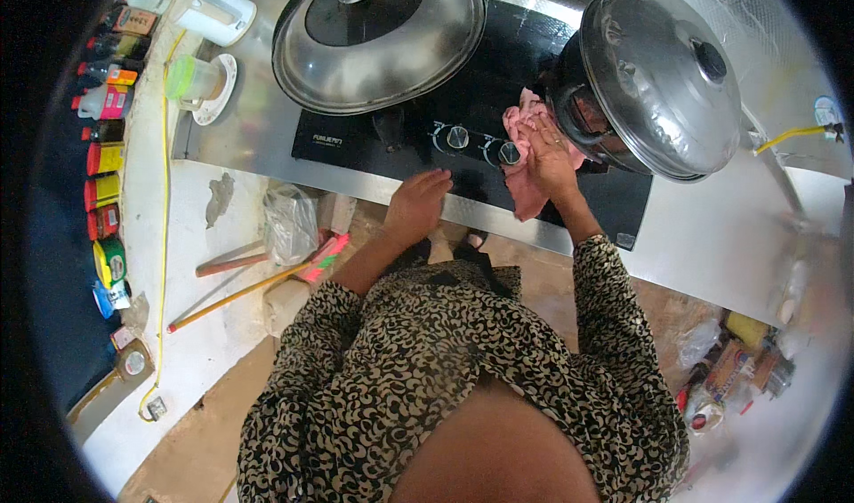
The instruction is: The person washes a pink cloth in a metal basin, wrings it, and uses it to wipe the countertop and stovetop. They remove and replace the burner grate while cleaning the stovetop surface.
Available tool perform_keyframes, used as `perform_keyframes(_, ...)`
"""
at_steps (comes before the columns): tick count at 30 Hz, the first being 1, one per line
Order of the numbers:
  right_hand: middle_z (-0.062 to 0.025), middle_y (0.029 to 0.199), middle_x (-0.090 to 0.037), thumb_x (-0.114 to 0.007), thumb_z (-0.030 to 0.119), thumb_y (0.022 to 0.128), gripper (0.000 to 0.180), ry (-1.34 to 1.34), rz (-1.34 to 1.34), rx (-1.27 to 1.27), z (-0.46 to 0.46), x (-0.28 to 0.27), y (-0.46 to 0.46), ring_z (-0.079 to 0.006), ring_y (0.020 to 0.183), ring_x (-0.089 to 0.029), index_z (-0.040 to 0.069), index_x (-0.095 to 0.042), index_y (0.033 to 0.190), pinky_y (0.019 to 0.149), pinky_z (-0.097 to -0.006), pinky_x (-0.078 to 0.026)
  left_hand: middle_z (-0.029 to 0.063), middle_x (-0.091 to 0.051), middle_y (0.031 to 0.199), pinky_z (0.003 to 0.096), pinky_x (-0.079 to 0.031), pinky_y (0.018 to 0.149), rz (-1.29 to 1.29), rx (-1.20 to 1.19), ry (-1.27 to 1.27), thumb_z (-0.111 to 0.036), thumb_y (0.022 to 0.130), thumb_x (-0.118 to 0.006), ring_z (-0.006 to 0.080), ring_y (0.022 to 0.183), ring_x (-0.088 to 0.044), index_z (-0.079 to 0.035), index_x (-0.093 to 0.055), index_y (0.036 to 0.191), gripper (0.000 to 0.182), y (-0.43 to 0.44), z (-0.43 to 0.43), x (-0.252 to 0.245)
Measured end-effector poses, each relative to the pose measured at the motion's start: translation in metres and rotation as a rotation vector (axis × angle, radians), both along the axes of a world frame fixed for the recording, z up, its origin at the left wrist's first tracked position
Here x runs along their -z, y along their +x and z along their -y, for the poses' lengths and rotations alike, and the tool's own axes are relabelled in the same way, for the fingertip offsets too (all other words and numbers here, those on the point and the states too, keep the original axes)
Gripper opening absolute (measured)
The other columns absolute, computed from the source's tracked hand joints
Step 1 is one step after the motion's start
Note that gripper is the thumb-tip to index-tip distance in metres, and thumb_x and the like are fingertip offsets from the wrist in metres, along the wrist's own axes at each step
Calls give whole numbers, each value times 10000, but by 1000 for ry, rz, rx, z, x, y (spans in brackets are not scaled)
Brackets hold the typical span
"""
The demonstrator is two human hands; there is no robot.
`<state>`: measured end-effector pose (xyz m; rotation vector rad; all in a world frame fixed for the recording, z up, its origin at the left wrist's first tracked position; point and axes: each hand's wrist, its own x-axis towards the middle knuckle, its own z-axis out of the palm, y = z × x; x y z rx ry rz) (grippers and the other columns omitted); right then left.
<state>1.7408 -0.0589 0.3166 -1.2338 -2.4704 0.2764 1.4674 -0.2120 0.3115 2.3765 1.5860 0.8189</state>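
Observation:
A crumpled pink cloth (524, 193) lies on the black glass cooktop (363, 148), just right of two round control knobs (458, 137). My right hand (550, 153) rests flat on the cloth, fingers pointing away from me and touching it near the base of the right pan. My left hand (419, 203) is at the front steel edge of the counter, below the left knob, with its fingers together and nothing seen in it. Whether its palm touches the edge cannot be told.
A large lidded wok (400, 69) stands at the back left, a dark pan with a domed steel lid (660, 83) at the right. Left are a white electric kettle (217, 13) and a green-lidded container (190, 78) on a plate. Bottles and jars line a ledge at far left.

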Motion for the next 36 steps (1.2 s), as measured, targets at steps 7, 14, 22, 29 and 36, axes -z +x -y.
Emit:
perform_keyframes(7,-225,1482,-445,-605,99,894,431,-40,44,342,85,26,-9,-418,1401,-390,53,-587,1322,1147,-521,-312,120,-651,1279,423,-497,1022,88,-64,40,-32,802,-603,295,1206,-600,-4,-677,1141,347,-8,-22,17)
perform_keyframes(14,-172,1396,-557,-625,166,890,380,-153,231,50,159,26,-55,-363,1308,-516,79,-626,1259,1080,-488,-401,101,-663,1273,435,-510,1002,175,-103,-28,-1,854,-585,314,1180,-618,-29,-669,1178,336,-22,-22,30)
perform_keyframes(22,-204,1378,-561,-626,89,901,494,113,-507,60,55,-79,-87,-403,1230,-565,70,-552,1390,1031,-437,-460,220,-678,1215,431,-557,908,1466,-329,-499,-187,1035,-529,321,1089,-675,-65,-634,1219,244,-49,-9,19)
perform_keyframes(29,-249,1572,-325,-563,435,941,613,-132,89,152,-27,22,-105,-497,1454,-256,177,-460,1488,1145,-632,-238,268,-575,1357,436,-578,877,2020,219,-857,-399,1052,-426,341,1117,-667,-43,-494,1392,497,-56,-39,-70)
perform_keyframes(36,-272,1569,-294,-583,324,927,657,60,182,166,-62,19,-120,-531,1432,-257,93,-369,1504,1158,-612,-230,13,-566,793,279,-438,558,1752,-246,-900,-280,934,-679,115,604,-495,-86,-582,1128,291,-28,-50,-112)
